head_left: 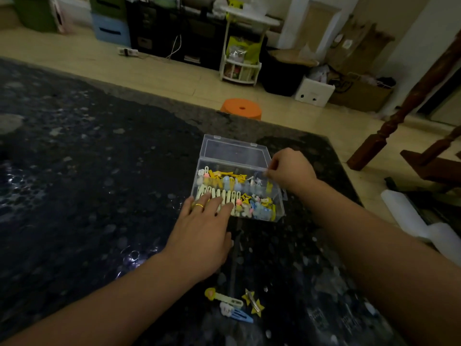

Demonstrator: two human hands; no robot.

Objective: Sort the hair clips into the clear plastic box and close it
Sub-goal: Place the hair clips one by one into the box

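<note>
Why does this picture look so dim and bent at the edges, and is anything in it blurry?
Head view: the room is dimly lit, so the dark table swallows detail, apart from a small glare patch near its front left. The wide-angle lens bows the table edge and floor lines. The clear plastic box and hair clips look soft, as do the left hand and right hand.

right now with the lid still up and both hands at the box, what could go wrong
1. Three clips still lie on the table near the person, outside the clear plastic box; closing now would leave them unsorted.
2. The left hand rests its fingers on the cream clips at the box's near left edge, so the lid could come down on them.
3. The clips are piled high and may stop the lid shutting flat.
</note>
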